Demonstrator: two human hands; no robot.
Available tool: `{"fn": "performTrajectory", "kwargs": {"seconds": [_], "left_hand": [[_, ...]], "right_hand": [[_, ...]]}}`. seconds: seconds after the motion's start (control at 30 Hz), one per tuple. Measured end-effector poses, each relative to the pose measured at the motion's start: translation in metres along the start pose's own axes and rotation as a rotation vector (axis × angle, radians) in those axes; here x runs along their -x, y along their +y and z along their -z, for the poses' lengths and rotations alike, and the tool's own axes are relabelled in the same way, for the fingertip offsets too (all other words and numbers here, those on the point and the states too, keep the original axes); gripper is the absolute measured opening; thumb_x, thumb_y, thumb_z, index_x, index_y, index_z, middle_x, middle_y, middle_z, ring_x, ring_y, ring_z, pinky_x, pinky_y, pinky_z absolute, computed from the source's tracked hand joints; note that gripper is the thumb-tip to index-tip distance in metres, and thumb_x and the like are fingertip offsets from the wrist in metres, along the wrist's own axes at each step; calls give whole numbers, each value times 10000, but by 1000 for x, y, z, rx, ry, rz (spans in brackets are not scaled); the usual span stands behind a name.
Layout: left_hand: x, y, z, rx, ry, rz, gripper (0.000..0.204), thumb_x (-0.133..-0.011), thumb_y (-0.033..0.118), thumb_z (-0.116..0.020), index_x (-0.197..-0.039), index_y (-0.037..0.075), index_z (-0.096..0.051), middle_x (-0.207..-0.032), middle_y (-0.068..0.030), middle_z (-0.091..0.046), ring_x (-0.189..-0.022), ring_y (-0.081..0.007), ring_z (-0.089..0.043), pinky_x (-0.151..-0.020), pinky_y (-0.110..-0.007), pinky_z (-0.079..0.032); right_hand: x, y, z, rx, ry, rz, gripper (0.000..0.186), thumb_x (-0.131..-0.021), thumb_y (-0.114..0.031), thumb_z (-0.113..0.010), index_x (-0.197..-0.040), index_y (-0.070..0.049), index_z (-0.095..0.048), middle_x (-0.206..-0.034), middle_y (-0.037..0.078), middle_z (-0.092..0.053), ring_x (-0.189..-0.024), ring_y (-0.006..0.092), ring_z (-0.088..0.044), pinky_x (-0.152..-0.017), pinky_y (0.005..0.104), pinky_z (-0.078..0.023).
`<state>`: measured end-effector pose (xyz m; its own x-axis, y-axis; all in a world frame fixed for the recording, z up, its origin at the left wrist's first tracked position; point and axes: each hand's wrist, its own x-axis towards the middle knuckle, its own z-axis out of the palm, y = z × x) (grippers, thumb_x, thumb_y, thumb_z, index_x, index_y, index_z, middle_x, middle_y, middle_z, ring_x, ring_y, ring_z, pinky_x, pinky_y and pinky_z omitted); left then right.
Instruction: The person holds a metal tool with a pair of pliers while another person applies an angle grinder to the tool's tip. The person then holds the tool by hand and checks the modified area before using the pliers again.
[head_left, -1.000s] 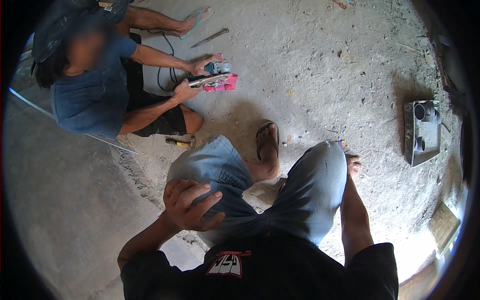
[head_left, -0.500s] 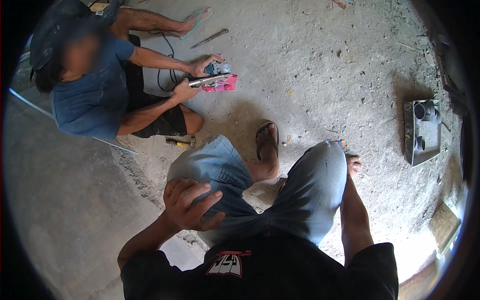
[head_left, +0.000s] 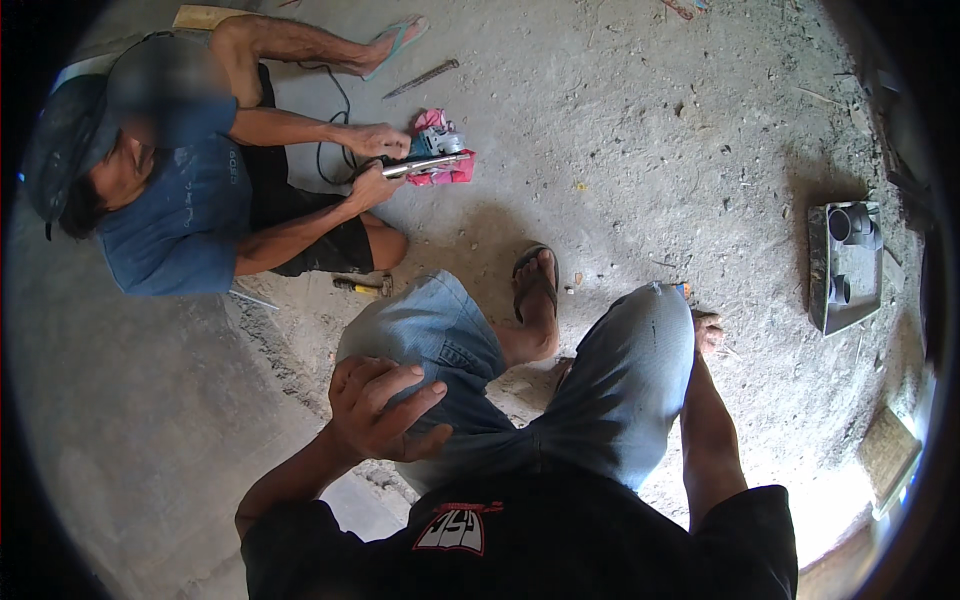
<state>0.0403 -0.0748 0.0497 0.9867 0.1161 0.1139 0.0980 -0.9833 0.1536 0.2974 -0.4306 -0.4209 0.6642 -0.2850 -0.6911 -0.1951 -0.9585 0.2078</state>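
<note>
My left hand (head_left: 385,405) is raised over my left thigh, its fingers loosely bent and apart, holding nothing. Down beside my right knee is my right hand (head_left: 708,332), fingers curled; the knee partly hides it, and I cannot make out what it holds, if anything. A small orange and blue thing (head_left: 684,290) shows just beyond that knee. At the upper left a crouching co-worker (head_left: 185,190) grips a shiny metal bar or tube (head_left: 430,165) in one hand. An angle grinder (head_left: 440,141) lies beside it on a pink wrapper (head_left: 455,172).
A grey tray (head_left: 818,285) with short grey pipe pieces (head_left: 848,225) stands on the right. A yellow-handled hammer (head_left: 362,287) lies near my left knee. Farther off are a metal rod (head_left: 422,78) and a black cord (head_left: 345,110). A board (head_left: 888,455) stands at the lower right.
The co-worker's far hand has come off the grinder and drawn back to the left. Their head and body have leaned back too. My hands have stayed where they were.
</note>
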Motion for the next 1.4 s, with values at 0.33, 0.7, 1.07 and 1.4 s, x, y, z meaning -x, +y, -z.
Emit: {"fn": "performTrajectory", "kwargs": {"seconds": [0.33,0.7,1.07,1.4], "left_hand": [[3,2,1,-13,4,18,363,-798,484,-693,-1034,207,-700,-1129,-24,-560,-924,-213,-562,-848,-398,-443],[-1,1,0,-5,16,-1,367,-798,482,-690,-1040,206,-696,-1132,-25,-555,-913,-210,-563,-842,-394,-440],[4,1,0,-6,12,10,358,-795,479,-691,-1033,211,-695,-1141,-23,-554,-911,-210,-564,-844,-395,-441],[4,0,1,-18,16,4,370,-786,475,-701,-1043,209,-699,-1132,-23,-558,-913,-204,-568,-841,-389,-443]], "right_hand": [[-13,-1,-19,-54,52,-72,1134,-850,-469,-666,-1531,-27,126,-1552,385,53,-1355,672,-154,-1052,686,-344],[-28,13,-24,11,61,-59,1191,-822,-527,-668,-1524,-23,152,-1555,379,63,-1376,663,-96,-1075,667,-330],[-11,-2,-9,-115,25,-123,1153,-829,-551,-640,-1538,-25,103,-1558,375,60,-1389,642,-111,-1079,667,-327],[0,-5,1,-45,20,-95,1173,-839,-582,-615,-1518,27,122,-1552,382,76,-1395,646,-44,-1103,679,-256]]}}
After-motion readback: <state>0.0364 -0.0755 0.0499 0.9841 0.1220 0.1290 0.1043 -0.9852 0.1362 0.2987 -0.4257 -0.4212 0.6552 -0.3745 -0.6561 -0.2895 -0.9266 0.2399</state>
